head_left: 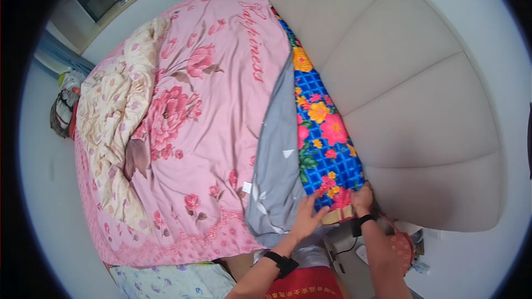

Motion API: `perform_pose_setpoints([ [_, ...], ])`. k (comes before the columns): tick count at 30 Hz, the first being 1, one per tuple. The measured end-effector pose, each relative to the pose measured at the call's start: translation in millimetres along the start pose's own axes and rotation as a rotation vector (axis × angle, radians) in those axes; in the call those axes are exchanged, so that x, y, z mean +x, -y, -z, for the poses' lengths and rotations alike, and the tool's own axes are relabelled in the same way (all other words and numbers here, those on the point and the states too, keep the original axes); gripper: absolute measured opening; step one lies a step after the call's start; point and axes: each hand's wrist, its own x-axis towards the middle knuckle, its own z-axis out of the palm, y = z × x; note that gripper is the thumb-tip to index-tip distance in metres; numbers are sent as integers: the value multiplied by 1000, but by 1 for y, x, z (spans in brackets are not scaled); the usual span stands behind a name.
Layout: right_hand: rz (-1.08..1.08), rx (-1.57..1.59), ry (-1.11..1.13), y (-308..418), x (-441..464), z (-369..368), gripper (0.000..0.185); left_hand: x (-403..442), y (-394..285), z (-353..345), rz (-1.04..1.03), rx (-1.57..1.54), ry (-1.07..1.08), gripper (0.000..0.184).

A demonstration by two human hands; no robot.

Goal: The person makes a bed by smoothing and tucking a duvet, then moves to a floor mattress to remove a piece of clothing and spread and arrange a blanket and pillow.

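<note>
Pale walls [41, 188] are surrounding a bed, where a cream quilt [111, 111] is lying bunched at left on a pink floral sheet [213, 105]. Farther right, grey fabric [277, 127] is running along the sheet's edge. The left hand [308, 218], its fingers wide apart, is extending over the lower end of a blue floral cover [327, 152], which is lying between the grey fabric and a padded headboard [421, 94]. At the cover's corner, the right hand [363, 199] is curling its fingers; whether they are gripping cloth, one cannot tell.
</note>
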Motion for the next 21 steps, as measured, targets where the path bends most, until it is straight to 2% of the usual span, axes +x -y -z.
perform_pose_setpoints([
  [1, 15, 18, -23, 6, -9, 5, 40, 13, -1, -7, 53, -127, -8, 72],
  [2, 165, -28, 0, 20, -27, 20, 32, 27, -5, -12, 105, -250, -18, 77],
  [3, 318, -72, 24, 37, -48, 37, 25, 43, -19, -10, 240, -361, 10, 82],
  [5, 689, -56, -66, 54, -85, 52, 19, 71, -47, -2, 526, -575, 60, 93],
  [7, 844, -118, 0, 71, -105, 67, 24, 102, -16, -11, 542, -540, 24, 104],
  [8, 863, -156, 5, 75, -109, 67, 26, 111, -17, -5, 533, -486, 67, 88],
  [9, 882, -193, 10, 77, -111, 66, 27, 117, -27, -2, 530, -469, 33, 60],
  [11, 823, -90, 72, 72, -103, 66, 39, 124, 12, -13, 491, -476, -91, 34],
  [13, 708, 49, 88, 69, -99, 76, 47, 130, 52, -10, 546, -635, -80, 26],
  [14, 687, 46, -12, 66, -96, 81, 58, 131, 65, -9, 579, -718, -80, 23],
  [17, 351, 364, 184, 31, -101, 35, 57, 130, 47, -14, 600, -888, -96, 16],
  [18, 354, 396, 180, 23, -97, 22, 49, 130, 34, -15, 631, -888, -78, 15],
  [19, 331, 417, 201, 21, -92, 28, 45, 131, 35, -16, 646, -954, 7, 16],
  [21, 293, 467, 230, 25, -77, 49, 38, 137, 24, -32, 665, -1104, 16, 14],
])
